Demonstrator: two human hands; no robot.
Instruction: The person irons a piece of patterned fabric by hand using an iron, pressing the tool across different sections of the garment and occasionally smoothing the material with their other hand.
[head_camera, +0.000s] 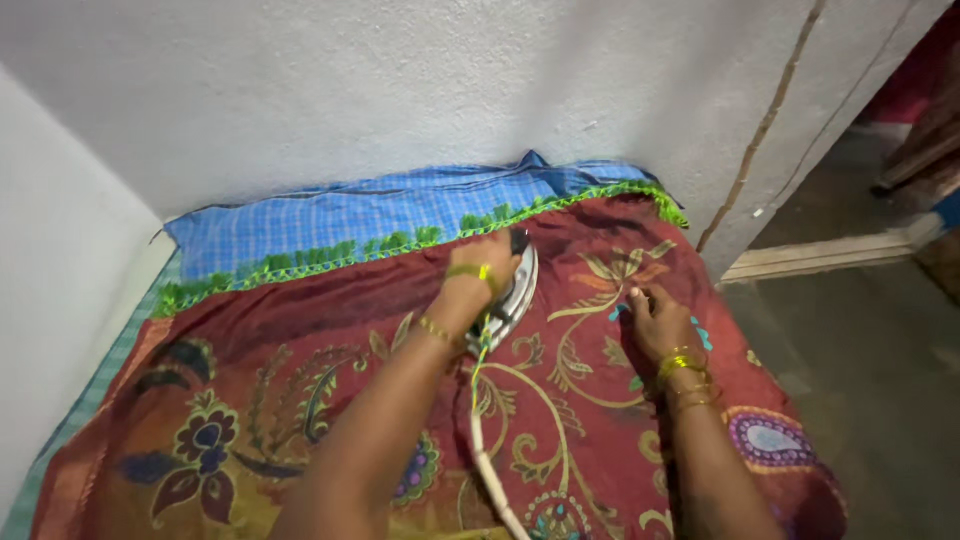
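My left hand is closed around the black handle of a silver clothes iron. The iron rests on a maroon cloth with gold and dark floral patterns, near its far edge. A green fringe runs along that edge. My right hand lies flat on the cloth to the right of the iron, fingers spread, holding nothing. Both wrists carry gold bangles. The iron's white cord trails back toward me between my arms.
A blue checked cloth lies under the maroon one, against the white wall behind and at left. Grey floor and a pale doorway sill are at right, past the cloth's edge.
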